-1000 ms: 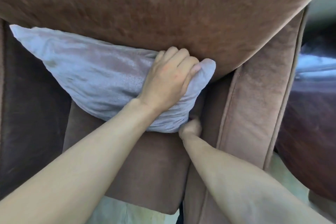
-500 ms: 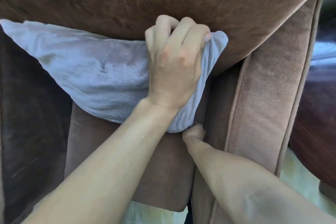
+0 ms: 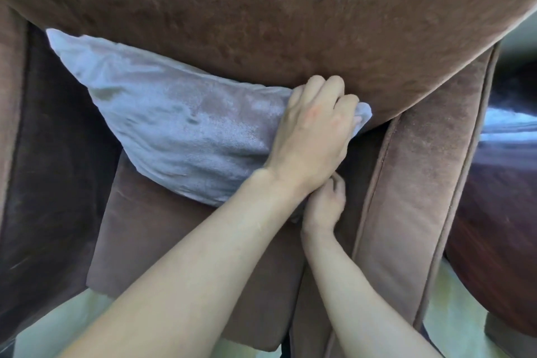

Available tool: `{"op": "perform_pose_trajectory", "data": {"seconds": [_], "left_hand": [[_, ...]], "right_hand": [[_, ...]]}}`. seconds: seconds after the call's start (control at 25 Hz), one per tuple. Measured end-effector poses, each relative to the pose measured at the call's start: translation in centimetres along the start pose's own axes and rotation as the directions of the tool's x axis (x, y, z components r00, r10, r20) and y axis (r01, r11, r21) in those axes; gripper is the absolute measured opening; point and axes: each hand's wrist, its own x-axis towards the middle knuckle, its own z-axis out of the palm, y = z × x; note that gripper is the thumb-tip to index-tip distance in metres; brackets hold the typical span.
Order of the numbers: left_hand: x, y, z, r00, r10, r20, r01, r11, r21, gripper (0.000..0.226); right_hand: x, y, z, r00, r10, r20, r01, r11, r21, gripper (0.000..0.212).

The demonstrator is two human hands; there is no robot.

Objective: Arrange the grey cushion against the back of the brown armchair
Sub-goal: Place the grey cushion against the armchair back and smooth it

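Observation:
The grey cushion (image 3: 180,128) leans tilted against the back of the brown armchair (image 3: 276,23), its lower edge on the seat pad (image 3: 162,241). My left hand (image 3: 313,131) grips the cushion's upper right corner, fingers curled over the fabric where it meets the backrest. My right hand (image 3: 325,203) sits just below it, beside the right armrest (image 3: 406,197), fingers pinched at the cushion's lower right corner, which my left wrist partly hides.
The armchair's left armrest (image 3: 52,154) is dark and in shadow. Another dark brown seat (image 3: 499,227) stands to the right. Pale green floor (image 3: 459,322) shows below the chair.
My left hand has dropped from high on the corner to a lower grip, and the cushion has settled lower and to the right. My right hand has risen slightly.

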Motion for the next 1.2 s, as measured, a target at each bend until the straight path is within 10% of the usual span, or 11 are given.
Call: {"op": "perform_pose_trajectory", "data": {"seconds": [0.2,0.36,0.64,0.72,0.84,0.96,1.08,1.2], "left_hand": [[1.5,0.9,0.1,0.992,-0.12,-0.04,0.11,0.975,-0.192,0.019],[-0.2,-2.2,-1.7,0.989,-0.021,-0.147,-0.01,0.979,-0.203,0.026],[-6.0,-16.6,-6.2,0.946,-0.229,-0.23,0.273,0.944,0.184,0.033],[-6.9,-20.2,-7.8,0.893,-0.277,-0.354,0.355,0.918,0.177,0.033],[-9.1,-23.9,-8.5,0.637,-0.621,-0.456,0.67,0.739,-0.071,0.042],[-12.8,-25.1,-5.6,0.227,-0.952,-0.204,0.877,0.291,-0.382,0.04],[-16.5,-24.2,-0.5,0.036,-0.994,0.101,0.871,-0.018,-0.49,0.036],[-19.3,-24.7,5.0,-0.158,-0.95,0.269,0.685,-0.302,-0.662,0.035]], "right_hand": [[0.0,-9.4,0.1,0.863,-0.475,0.169,0.37,0.825,0.427,0.021],[0.3,-10.4,0.3,0.898,-0.439,0.012,0.422,0.872,0.248,0.013],[0.1,-9.4,0.0,0.985,-0.071,-0.158,0.093,0.986,0.136,0.028],[-1.9,-9.0,-0.9,0.965,-0.168,-0.2,0.183,0.981,0.061,0.025],[-7.3,-9.3,-0.2,0.856,-0.508,0.095,0.505,0.862,0.055,0.029],[-12.5,-11.1,4.8,0.599,-0.625,0.501,0.7,0.712,0.051,0.02],[-15.7,-13.0,11.7,0.221,-0.621,0.752,0.938,0.345,0.009,0.035],[-16.3,-14.0,18.4,0.054,-0.559,0.828,0.992,-0.063,-0.107,0.05]]}}
